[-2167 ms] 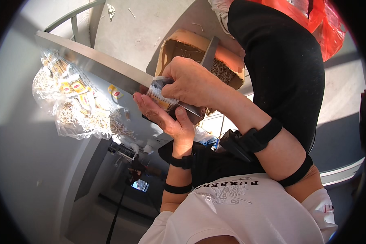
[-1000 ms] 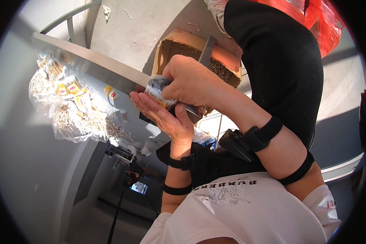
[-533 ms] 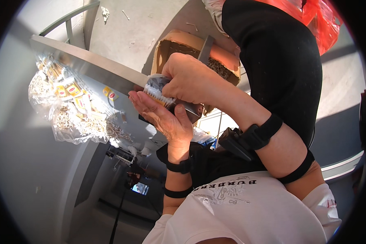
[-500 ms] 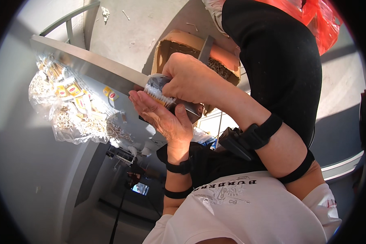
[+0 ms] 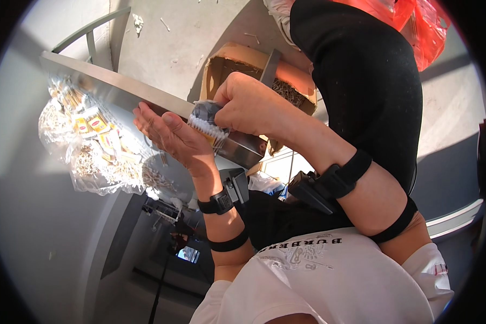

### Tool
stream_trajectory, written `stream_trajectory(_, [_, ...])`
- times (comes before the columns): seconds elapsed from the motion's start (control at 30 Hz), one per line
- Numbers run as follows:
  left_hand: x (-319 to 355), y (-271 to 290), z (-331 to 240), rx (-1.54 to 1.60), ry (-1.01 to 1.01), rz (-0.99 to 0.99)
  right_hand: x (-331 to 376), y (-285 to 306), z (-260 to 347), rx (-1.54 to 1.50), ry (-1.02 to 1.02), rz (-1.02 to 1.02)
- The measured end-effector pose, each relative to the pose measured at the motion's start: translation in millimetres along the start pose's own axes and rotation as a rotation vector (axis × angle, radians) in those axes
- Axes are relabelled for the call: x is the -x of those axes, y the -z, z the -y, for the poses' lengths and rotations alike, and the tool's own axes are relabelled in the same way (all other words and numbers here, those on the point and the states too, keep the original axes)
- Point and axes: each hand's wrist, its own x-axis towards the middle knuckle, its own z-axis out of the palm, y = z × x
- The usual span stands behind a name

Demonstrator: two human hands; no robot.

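A packet of cotton swabs [image 5: 206, 127], its white tips lined up in a row under clear and greyish plastic film, is gripped at its near side by my right hand [image 5: 245, 102]. The fingers are closed on the film, and the fingertips are partly hidden. Just left of the packet, my left hand [image 5: 173, 135] is open with its fingers stretched out and holds nothing. Part of the packet's lower side shows yellowish sticks. A shiny metal surface [image 5: 244, 150] lies beneath and to the right of the packet.
A clear plastic bag [image 5: 86, 181] with loose swabs and yellow-labelled packets [image 5: 96, 120] lies on the table to the left. A raised metal edge [image 5: 113, 76] runs behind it. Beyond my right hand sits a cardboard box [image 5: 213, 70]; a red plastic bag [image 5: 429, 38] is at the upper right.
My left hand has moved left, away from the packet it was supporting from below. My right hand still holds the packet in nearly the same place.
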Motion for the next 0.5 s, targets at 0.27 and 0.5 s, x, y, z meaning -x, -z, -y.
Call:
stream_trajectory(0.27, [1.4,-1.4,-4.6,0.116,0.096,0.002,3.8,3.3,1.5,0.047,0.010,0.028])
stream_trajectory(0.5, [6.3,0.4,-0.7,0.341,0.157,-0.004,3.3,4.2,-0.8,0.071,0.023,0.034])
